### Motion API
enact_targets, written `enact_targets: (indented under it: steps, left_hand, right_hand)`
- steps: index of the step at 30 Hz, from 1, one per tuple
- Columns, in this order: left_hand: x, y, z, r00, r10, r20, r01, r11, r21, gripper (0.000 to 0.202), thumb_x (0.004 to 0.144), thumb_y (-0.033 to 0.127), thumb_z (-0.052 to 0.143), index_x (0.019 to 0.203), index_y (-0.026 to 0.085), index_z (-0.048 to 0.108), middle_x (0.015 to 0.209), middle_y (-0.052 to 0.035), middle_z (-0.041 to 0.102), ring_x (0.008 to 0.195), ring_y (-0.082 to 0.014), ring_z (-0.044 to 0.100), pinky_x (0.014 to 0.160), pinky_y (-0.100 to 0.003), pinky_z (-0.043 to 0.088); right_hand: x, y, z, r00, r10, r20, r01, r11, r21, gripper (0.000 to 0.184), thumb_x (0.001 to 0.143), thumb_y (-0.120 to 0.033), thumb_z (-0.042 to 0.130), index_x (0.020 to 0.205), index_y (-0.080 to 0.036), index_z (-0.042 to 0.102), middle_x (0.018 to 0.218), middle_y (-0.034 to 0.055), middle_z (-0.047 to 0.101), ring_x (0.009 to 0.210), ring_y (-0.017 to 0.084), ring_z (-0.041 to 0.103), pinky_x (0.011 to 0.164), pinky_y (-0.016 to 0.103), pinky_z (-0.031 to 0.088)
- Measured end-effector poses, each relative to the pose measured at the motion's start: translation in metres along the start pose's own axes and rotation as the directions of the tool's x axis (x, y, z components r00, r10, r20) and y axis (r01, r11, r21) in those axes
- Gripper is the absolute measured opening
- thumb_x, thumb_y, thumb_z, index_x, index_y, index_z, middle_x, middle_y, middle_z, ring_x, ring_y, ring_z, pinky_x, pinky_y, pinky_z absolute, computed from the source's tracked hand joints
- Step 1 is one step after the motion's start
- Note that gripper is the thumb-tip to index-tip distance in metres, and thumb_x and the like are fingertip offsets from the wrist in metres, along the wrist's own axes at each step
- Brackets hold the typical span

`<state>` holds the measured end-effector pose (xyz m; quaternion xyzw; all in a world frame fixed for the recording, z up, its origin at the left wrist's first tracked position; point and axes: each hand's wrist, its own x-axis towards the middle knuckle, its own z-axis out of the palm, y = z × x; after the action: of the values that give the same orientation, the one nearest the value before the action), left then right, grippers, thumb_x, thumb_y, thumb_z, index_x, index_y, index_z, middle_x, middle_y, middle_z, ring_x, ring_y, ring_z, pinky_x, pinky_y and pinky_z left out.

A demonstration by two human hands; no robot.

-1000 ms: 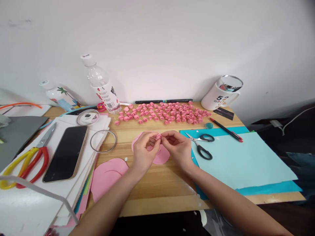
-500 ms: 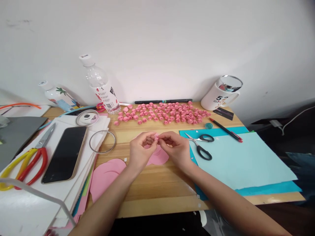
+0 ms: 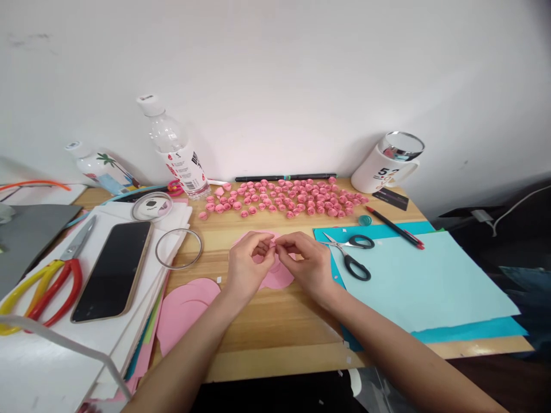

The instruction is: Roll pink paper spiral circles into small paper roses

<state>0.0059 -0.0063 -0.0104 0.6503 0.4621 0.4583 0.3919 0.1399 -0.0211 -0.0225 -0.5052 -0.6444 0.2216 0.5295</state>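
The small pink paper roll (image 3: 272,243), pinched by the fingertips of the left hand (image 3: 248,265) and right hand (image 3: 310,263), near side of the far pink paper rosettes (image 3: 297,198), could uncoil if either pinch slackened.

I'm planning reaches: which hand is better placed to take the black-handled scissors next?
Probably the right hand: the black-handled scissors lie just to its right, while the left hand is farther away. Both pinch pink paper, though.
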Motion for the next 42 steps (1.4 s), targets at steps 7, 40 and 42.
enact_targets:
  steps: [7,40,42]
  left_hand:
    - [-0.003,0.006,0.007,0.999,-0.008,-0.042,0.008,1.0,0.006,0.019,0.073,0.013,0.059,0.091,0.018,0.064,0.089,-0.0042,0.063,0.071,-0.0113,0.061,0.067,-0.024,0.052]
    - [-0.002,0.007,0.005,0.986,-0.117,-0.121,0.091,0.974,-0.207,0.01,0.069,0.021,0.067,0.078,0.018,0.073,0.082,-0.0042,0.066,0.068,-0.0123,0.062,0.058,-0.022,0.054]
    - [-0.001,0.007,0.005,0.986,-0.113,-0.125,0.087,0.977,-0.197,0.009,0.07,0.02,0.067,0.077,0.018,0.073,0.085,-0.0047,0.066,0.073,-0.0135,0.063,0.06,-0.022,0.054]
  right_hand:
    - [0.001,-0.003,0.005,0.862,0.506,0.024,-0.459,0.76,0.461,0.018,0.068,-0.03,0.07,0.079,-0.017,0.063,0.074,0.0026,0.068,0.069,0.016,0.066,0.068,0.03,0.056]
    - [-0.004,-0.01,0.006,0.979,0.201,-0.024,-0.201,0.98,0.01,0.014,0.082,-0.027,0.051,0.078,-0.02,0.063,0.071,0.0036,0.067,0.06,0.015,0.063,0.055,0.027,0.053]
    - [-0.004,-0.01,0.006,0.976,0.217,-0.01,-0.217,0.976,0.001,0.015,0.082,-0.027,0.05,0.078,-0.02,0.062,0.07,0.0035,0.067,0.059,0.015,0.063,0.055,0.026,0.052]
